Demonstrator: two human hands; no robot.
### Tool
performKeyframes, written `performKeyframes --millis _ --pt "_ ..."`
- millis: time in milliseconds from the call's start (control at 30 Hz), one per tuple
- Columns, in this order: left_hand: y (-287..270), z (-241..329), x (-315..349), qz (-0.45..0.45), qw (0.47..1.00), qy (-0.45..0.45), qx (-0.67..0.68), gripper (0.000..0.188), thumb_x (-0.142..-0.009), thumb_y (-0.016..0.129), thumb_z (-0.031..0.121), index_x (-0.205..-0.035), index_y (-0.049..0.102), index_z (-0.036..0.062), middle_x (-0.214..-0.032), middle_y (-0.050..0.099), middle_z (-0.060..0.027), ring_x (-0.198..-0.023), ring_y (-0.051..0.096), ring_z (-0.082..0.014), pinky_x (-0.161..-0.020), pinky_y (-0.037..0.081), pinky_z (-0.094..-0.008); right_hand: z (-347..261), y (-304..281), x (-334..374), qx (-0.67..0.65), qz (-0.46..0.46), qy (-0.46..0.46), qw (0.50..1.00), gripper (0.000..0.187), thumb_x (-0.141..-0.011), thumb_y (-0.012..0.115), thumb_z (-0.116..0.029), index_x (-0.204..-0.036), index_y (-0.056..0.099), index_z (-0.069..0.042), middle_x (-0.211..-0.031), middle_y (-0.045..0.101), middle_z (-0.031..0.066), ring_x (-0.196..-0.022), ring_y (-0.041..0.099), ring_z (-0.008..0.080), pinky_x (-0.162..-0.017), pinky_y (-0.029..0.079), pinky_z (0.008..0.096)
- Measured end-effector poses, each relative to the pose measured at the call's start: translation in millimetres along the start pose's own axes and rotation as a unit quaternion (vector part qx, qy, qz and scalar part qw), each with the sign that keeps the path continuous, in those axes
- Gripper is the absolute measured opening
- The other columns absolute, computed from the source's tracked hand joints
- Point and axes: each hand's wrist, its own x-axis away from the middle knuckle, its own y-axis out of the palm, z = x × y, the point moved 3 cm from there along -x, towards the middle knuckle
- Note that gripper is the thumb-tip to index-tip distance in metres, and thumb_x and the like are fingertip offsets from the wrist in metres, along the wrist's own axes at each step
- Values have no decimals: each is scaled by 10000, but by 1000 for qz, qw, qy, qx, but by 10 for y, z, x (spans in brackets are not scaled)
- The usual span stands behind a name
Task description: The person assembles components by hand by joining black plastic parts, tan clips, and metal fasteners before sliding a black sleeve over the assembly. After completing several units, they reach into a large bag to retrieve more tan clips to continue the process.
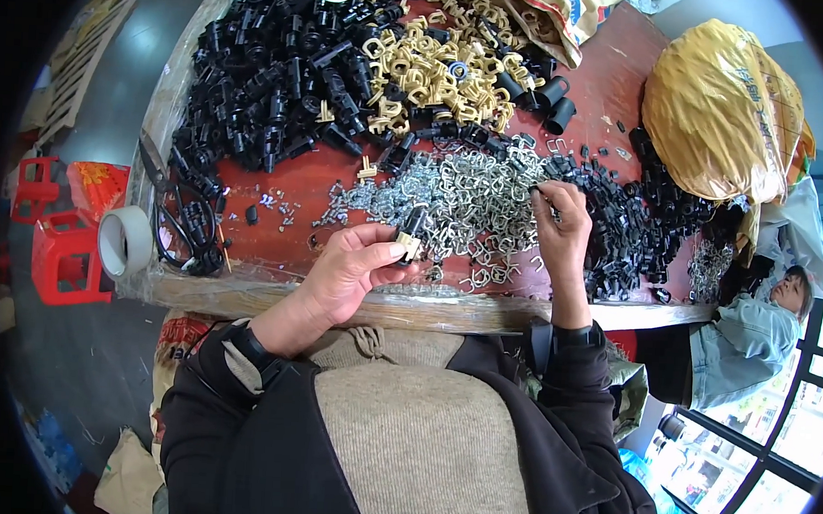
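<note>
- Beige sweater [416,434] fills lower centre.
- Left hand [353,265] pinches cream-and-black plastic fitting [411,241] at frame centre; a loosened thumb could drop it among metal clips [482,197].
- Right hand [564,226], right of centre: cannot tell its grip.

Small-parts assembly workshop: red worktable [616,86] lies heaped with black plastic fittings [272,73], cream plastic clips [440,72], bent metal clips [480,191] and small black parts [618,231], kinds mostly in separate piles. Scissors [153,162] and tape roll [141,234] lie near left edge; bulging yellow sack [721,115] sits on right. Red plastic stools [67,258] stand on grey floor [71,360]; co-worker [747,344] in pale jacket near paned window [803,426].
</note>
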Motion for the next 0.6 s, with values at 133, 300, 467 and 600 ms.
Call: performKeyframes --millis 133,300,467,600 --pt "74 -1 41 -3 1000 3 -3 212 -765 559 84 -952 531 -11 -876 594 -97 -774 599 -178 -661 499 -227 -216 164 203 -415 -78 222 879 109 -762 594 -41 -866 562 -28 -775 548 -17 -653 497 63 -586 392 189" --pt "145 5 70 -9 1000 2 -24 216 -763 577 87 -955 534 -1 -886 594 -86 -782 597 -176 -688 494 -236 -809 211 285 -516 -150 218 814 137 -796 565 -62 -915 545 1 -777 547 -17 -660 471 25 -594 391 160" --pt "127 -31 86 -1 1000 0 -29 231 -761 601 107 -964 544 13 -884 595 -64 -782 589 -150 -704 482 -240 -1071 297 336 -512 -153 202 821 156 -782 582 -63 -920 547 0 -765 543 -3 -642 465 33 -548 387 173" --pt "141 -42 81 -2 1000 2 -26 229 -765 610 139 -955 562 20 -868 596 -38 -759 580 -115 -685 470 -224 -1082 299 329 -369 -100 67 921 184 -751 614 -71 -910 554 0 -740 532 29 -615 463 67 -518 386 202"
